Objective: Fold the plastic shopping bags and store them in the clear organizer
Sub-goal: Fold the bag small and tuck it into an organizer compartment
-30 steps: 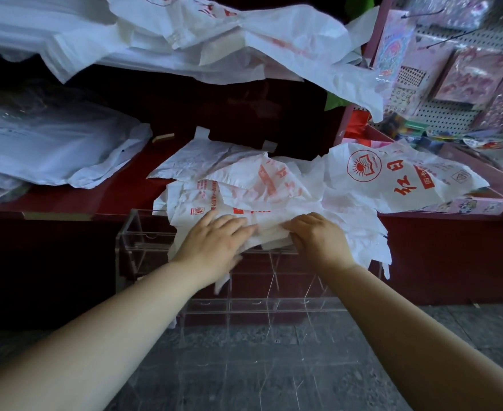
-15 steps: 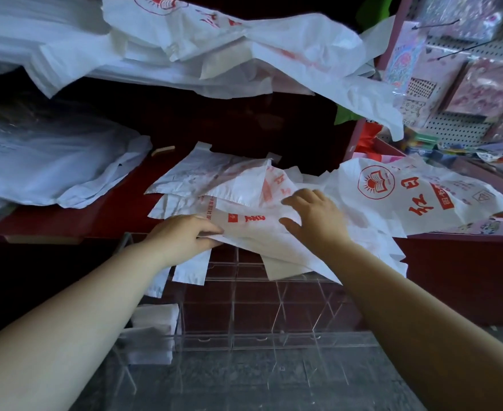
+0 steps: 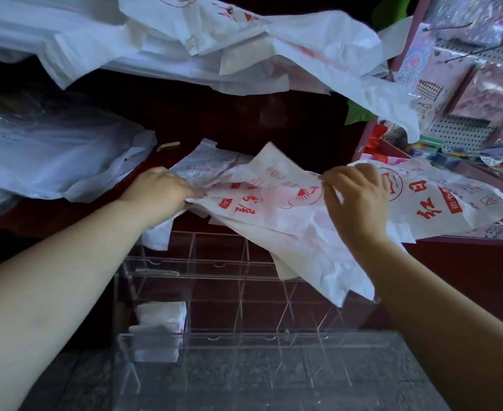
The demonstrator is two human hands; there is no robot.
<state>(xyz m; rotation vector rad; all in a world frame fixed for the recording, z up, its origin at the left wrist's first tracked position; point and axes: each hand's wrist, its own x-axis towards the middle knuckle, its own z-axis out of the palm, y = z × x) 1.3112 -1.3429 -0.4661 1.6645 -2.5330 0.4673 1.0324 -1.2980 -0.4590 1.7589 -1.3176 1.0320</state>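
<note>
- My left hand (image 3: 161, 191) is curled round the left end of a white shopping bag (image 3: 274, 203) with red print, fingers closed into the crumpled plastic.
- My right hand (image 3: 358, 203) pinches the same bag's far edge between thumb and fingertips, the other fingers loosely bent.
- The bag is stretched between my hands over the near edge of a dark red shelf (image 3: 66, 209). Its lower part droops across the right side of the clear organizer (image 3: 214, 339).
- The organizer stands just below the shelf front on a grey speckled surface (image 3: 244, 387), and its thin dividers make rows of compartments.
- One folded bag (image 3: 161, 315) sits in a compartment at the organizer's left end.
- More printed bags lie under the one I hold, and another bag with large red characters (image 3: 440, 200) spreads out to the right.
- To the left on the shelf lies a stack of pale bags (image 3: 51, 161), with a small wooden stick (image 3: 167, 146) just beyond it.
- A heap of white bags (image 3: 214, 54) hangs over from the shelf above.
- At far right, a pegboard (image 3: 457, 129) carries pink packets.
</note>
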